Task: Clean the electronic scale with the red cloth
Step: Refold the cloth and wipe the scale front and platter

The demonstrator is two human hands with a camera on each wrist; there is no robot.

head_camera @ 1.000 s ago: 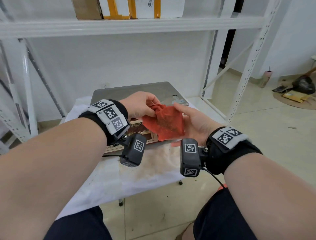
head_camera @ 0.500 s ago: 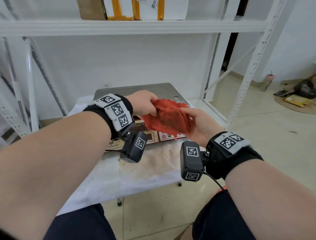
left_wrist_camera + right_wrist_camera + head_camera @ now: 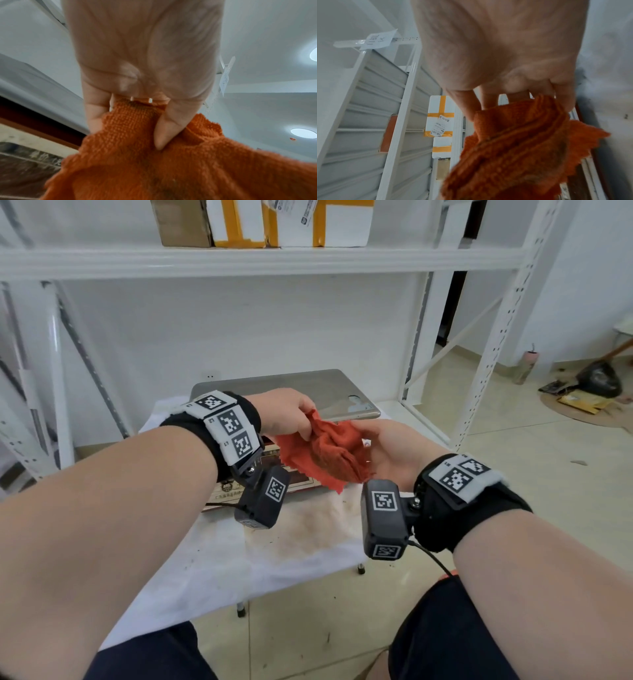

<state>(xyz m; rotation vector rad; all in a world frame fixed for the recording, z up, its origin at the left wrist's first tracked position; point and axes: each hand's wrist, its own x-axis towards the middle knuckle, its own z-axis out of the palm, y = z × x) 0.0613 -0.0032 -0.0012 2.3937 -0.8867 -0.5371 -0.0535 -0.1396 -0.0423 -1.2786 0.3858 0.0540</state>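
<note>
Above the near edge of the electronic scale (image 3: 284, 386) on the desk (image 3: 219, 563), both hands hold the red cloth (image 3: 329, 455): left hand (image 3: 286, 414) pinching its top, right hand (image 3: 387, 450) cupping beneath. Since a second ago it has been bunched tighter, so wiping probably starts next.

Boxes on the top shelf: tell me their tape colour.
Yellow-orange tape on the white boxes; clearest in the head view.
</note>
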